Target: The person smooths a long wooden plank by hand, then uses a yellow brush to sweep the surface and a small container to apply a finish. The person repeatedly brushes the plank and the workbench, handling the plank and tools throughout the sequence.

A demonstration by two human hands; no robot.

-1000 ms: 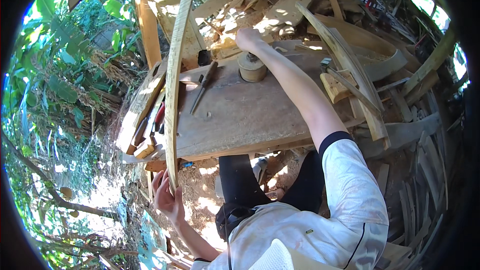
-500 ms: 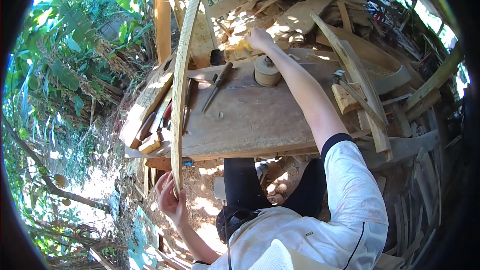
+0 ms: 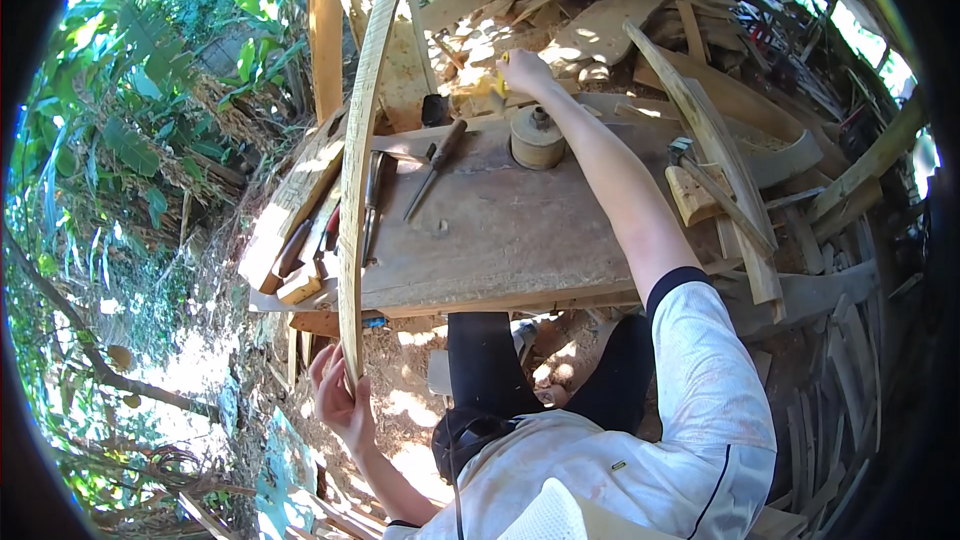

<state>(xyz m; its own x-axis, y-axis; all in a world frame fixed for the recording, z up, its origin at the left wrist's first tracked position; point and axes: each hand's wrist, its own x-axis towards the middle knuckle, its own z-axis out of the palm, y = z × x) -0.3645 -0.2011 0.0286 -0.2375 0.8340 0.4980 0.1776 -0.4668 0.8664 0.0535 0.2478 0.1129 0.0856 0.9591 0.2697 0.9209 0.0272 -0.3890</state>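
My left hand (image 3: 345,406) pinches the lower end of a long, pale, slightly curved wooden strip (image 3: 359,150). The strip rises past the bench's left side, and its far end reaches the post at the top. Stretched out beyond the far edge of the wooden bench (image 3: 490,235), my right hand (image 3: 527,74) is closed on a small yellow tool (image 3: 502,83) whose kind I cannot make out. Close to that forearm stands a round wooden block (image 3: 537,140) with a dark fitting on top. A thin tool with a wooden handle (image 3: 449,144) lies on the bench left of the block.
Several hand tools (image 3: 300,250) lie along the bench's left end, partly behind the strip. At the right is a wooden block plane-like piece (image 3: 692,196) beside long curved boards (image 3: 722,155). A heap of offcuts (image 3: 600,0) fills the far side; plants (image 3: 130,140) grow at the left.
My right hand has shifted slightly right, and the yellow tool in it, smeared before, shows more sharply. My left hand keeps its hold on the strip.
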